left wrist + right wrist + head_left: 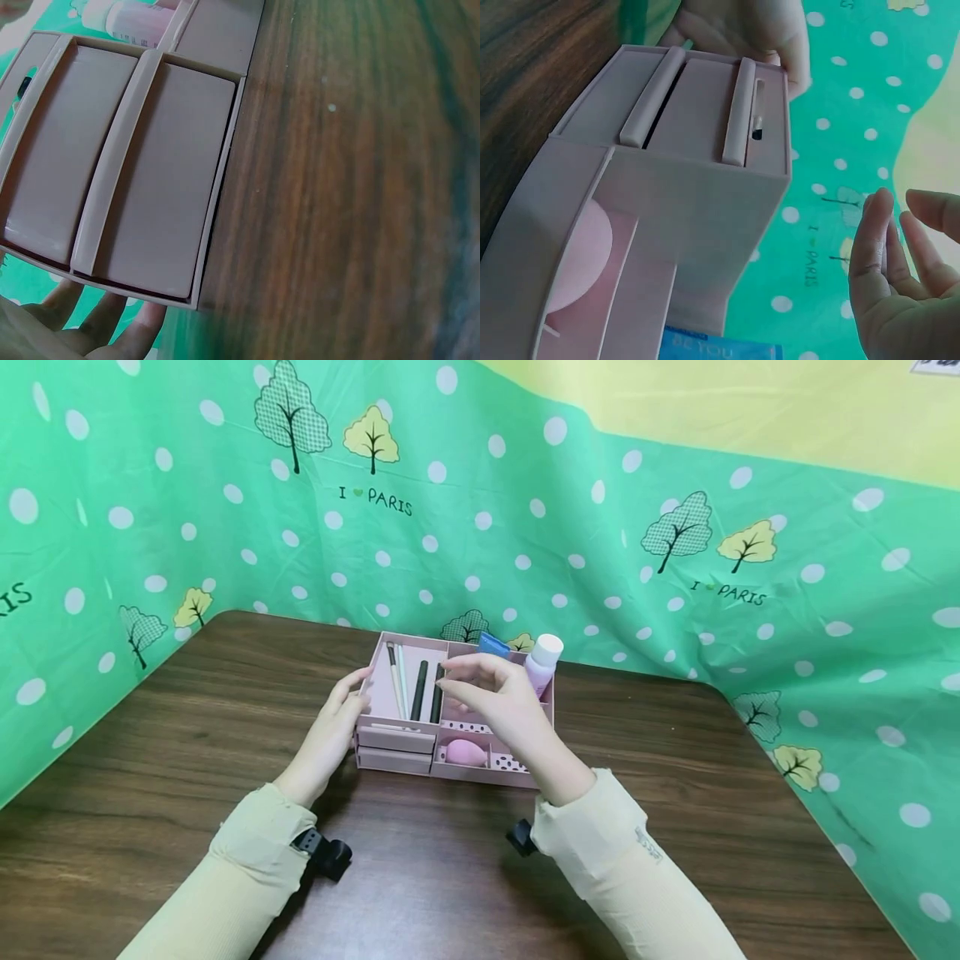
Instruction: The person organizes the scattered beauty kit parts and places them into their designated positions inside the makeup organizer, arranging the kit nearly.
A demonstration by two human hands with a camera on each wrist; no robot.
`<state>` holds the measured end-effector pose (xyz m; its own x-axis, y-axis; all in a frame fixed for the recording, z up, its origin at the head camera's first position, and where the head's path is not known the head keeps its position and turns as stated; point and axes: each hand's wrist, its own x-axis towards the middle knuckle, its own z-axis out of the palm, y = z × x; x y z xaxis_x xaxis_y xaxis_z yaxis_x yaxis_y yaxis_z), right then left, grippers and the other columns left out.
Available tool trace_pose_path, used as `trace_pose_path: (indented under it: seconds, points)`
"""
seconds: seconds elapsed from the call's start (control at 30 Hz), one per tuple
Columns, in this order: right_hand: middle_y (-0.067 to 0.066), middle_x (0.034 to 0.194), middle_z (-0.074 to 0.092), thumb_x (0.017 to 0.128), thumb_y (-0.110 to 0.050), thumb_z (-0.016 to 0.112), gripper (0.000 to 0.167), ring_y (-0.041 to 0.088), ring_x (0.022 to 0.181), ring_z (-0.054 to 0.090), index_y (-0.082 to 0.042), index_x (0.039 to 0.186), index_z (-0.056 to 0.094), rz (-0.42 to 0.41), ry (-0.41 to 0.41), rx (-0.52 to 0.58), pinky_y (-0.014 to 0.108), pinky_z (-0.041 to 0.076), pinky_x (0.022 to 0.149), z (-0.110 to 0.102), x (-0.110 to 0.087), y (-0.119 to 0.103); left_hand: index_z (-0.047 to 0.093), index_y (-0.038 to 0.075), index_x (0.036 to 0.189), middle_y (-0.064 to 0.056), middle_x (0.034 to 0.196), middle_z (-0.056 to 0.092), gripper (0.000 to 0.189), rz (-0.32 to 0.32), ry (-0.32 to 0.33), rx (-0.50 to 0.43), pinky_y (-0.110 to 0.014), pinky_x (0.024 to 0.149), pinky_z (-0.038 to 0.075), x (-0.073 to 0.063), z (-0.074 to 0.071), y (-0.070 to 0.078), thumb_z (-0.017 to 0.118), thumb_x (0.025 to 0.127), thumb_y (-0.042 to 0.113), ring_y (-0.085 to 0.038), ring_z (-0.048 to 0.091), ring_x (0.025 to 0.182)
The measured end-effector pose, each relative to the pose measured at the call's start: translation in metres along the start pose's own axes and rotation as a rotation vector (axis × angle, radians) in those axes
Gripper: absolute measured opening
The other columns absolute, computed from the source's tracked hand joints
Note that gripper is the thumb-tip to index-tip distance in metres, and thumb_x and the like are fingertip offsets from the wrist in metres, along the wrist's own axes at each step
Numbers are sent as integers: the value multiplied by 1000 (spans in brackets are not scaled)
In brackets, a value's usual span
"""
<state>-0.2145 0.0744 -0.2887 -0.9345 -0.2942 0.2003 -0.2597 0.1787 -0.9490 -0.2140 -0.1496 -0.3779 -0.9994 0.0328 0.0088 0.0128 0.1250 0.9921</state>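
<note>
A pink desktop organizer (396, 740) with two drawers stands on the table. My left hand (327, 735) rests along its left side, fingers extended; in the left wrist view the fingers (105, 321) show at its side wall. Over the organizer's middle hovers my right hand (510, 702), thumb and fingertips apart with nothing between them in the right wrist view. Below those fingertips, two black pen-like sticks (419, 692) lie in the left compartment beside a makeup brush (395, 681) and a thin pale stick (403, 681). A pink makeup sponge (465, 752) sits in a front compartment.
Toward the back right of the organizer stand a blue tube (493, 645) and a lilac bottle (542, 668) with a white cap. The dark wooden table (187, 743) runs back to a green dotted cloth (525, 527). A black wrist camera (330, 858) hangs at the left sleeve.
</note>
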Motion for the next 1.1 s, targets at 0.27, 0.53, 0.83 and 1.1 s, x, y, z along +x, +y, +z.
trace_pose_path:
  seconds: [0.27, 0.53, 0.83, 1.1]
  points:
    - [-5, 92, 70, 91, -6, 68, 30, 12, 76, 66, 1, 119, 66, -33, 35, 13, 28, 56, 74, -19, -22, -2, 22, 29, 158, -14, 157, 28, 54, -1, -14, 3, -34, 95, 37, 0, 1, 1, 32, 105, 28, -26, 39, 127]
    - [-7, 87, 69, 91, -4, 67, 28, 14, 71, 65, 2, 118, 66, -65, 62, 34, 32, 57, 71, -32, -36, 0, 23, 29, 157, -15, 154, 31, 53, -2, -8, -5, -31, 90, 40, -1, 2, 2, 31, 105, 28, -25, 42, 121]
    - [-3, 85, 69, 91, -4, 67, 29, 13, 71, 65, 4, 119, 64, -51, 92, 49, 29, 56, 71, -43, -47, 9, 24, 28, 157, -15, 153, 32, 53, 3, -7, -12, -32, 93, 38, -1, 3, 0, 33, 105, 28, -25, 42, 123]
    - [-5, 85, 71, 91, -1, 66, 22, 13, 71, 66, -10, 111, 70, -65, 63, 58, 28, 56, 71, -49, -48, 11, 23, 29, 157, -17, 148, 35, 54, -3, 1, -11, -28, 85, 44, -1, 3, 0, 32, 105, 29, -20, 47, 111]
